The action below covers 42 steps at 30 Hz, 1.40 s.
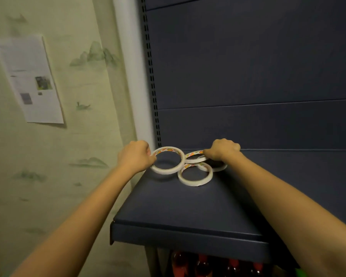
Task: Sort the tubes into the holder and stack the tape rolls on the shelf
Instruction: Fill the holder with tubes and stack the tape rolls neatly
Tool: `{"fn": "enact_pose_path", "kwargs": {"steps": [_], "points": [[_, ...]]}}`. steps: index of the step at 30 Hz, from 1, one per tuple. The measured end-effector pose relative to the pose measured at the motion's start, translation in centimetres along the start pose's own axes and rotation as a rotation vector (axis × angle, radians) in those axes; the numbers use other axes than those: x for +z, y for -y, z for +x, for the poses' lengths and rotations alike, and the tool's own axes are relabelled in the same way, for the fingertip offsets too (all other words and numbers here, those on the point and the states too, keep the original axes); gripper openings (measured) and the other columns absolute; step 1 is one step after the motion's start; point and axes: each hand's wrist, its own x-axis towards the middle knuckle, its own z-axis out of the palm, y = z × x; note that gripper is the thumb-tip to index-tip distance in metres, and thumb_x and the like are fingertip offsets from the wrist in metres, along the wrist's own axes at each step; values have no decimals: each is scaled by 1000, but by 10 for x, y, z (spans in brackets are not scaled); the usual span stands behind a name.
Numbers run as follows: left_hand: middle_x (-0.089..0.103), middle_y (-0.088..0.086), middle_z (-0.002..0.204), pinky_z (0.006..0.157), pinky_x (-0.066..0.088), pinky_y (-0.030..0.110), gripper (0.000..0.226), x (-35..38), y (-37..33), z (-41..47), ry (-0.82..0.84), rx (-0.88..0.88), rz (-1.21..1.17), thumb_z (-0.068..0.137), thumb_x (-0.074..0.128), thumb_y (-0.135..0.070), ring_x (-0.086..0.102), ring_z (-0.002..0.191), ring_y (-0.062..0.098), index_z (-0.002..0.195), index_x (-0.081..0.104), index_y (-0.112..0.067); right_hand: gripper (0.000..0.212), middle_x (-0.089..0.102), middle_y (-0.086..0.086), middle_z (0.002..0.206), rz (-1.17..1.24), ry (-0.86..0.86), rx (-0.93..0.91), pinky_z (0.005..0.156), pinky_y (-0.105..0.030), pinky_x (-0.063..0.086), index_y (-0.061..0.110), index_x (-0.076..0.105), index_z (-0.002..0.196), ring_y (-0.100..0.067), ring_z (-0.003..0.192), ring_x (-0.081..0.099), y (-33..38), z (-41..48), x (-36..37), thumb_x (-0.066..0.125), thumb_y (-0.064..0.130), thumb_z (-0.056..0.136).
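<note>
Gripping tape rolls with both hands, the person works at the dark blue shelf (188, 212), so the step in hand is the stacking of the rolls. The left hand (135, 156) is closed on the near-left rim of the left roll (167, 160), which lies flat at the back-left corner of the shelf. The right hand (222, 149) pinches the upper roll (195, 156), which sits tilted, resting partly on the rolls beside it. A front roll (195, 175) lies flat nearer to the camera, touching the left roll, and a fourth roll (218, 167) shows only in part under the right hand.

I judge that the rolls are spread and overlapping, not yet in one pile. The next move calls for lifting one roll and laying it centred on another, so that the rims line up and the pile does not slide.

No tubes and no holder are in view. Under the shelf, some red-capped bottles (203, 264) are dim and cut off by the lower edge. The fingertips of both hands are hidden behind the knuckles. A paper sheet (28, 78) on the wall is too blurred to read.
</note>
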Motion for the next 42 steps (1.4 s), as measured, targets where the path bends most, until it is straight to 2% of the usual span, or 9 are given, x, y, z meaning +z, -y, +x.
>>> {"fn": "enact_pose_path", "kwargs": {"steps": [6,11,16,22,25,30,34,36,42], "points": [[69,11,83,76,52,36,25,8,-19,28,-24,121,-89,77,62,-22,62,87,32,57,49,-18,41,54,-3,76,-42,-228,111,69,-31,37,12,54,80,-22,75,52,-38,-23,-30,46,51,90],[60,3,80,70,41,31,13,27,-72,31,3,248,-132,78,62,-28,59,86,30,71,59,-18,40,51,-2,71,-85,-285,277,65,-29,36,13,56,79,-24,73,52,-107,-70,-46,45,50,90],[67,3,78,67,44,31,14,43,-146,18,84,433,-185,80,62,-29,63,81,26,72,59,-17,46,48,-1,65,-116,-365,461,64,-30,34,11,62,81,-25,71,51,-174,-126,-62,43,52,91],[69,4,84,73,46,32,12,61,-242,-15,218,590,-281,79,64,-28,62,87,27,75,64,-16,51,50,0,62,-162,-417,654,58,-28,35,12,69,87,-23,67,53,-251,-194,-84,41,54,92],[69,4,85,71,43,30,13,70,-290,-38,242,671,-300,80,63,-28,62,87,28,75,64,-16,52,58,-5,78,-208,-416,730,63,-29,37,12,69,91,-28,75,55,-290,-232,-93,40,54,92],[69,4,81,70,44,31,15,82,-373,-91,301,776,-334,82,63,-29,63,87,26,76,65,-16,55,63,-10,88,-241,-417,831,67,-31,40,11,68,90,-32,89,62,-358,-298,-114,39,57,91],[69,5,79,68,45,31,15,87,-439,-135,284,868,-343,83,63,-29,63,83,26,76,64,-16,59,55,-6,73,-217,-411,881,62,-30,41,8,68,85,-29,75,59,-409,-343,-136,39,59,91],[69,5,79,68,45,31,15,91,-471,-154,275,887,-358,82,63,-28,63,83,26,74,63,-16,56,54,-6,73,-225,-413,892,63,-30,40,8,67,85,-30,79,60,-437,-362,-147,41,57,91],[67,2,78,66,41,30,16,112,-556,-206,280,879,-395,81,64,-30,61,81,24,70,61,-18,54,56,-3,67,-248,-444,895,57,-29,40,14,71,81,-26,69,56,-523,-414,-172,39,57,91]]}}
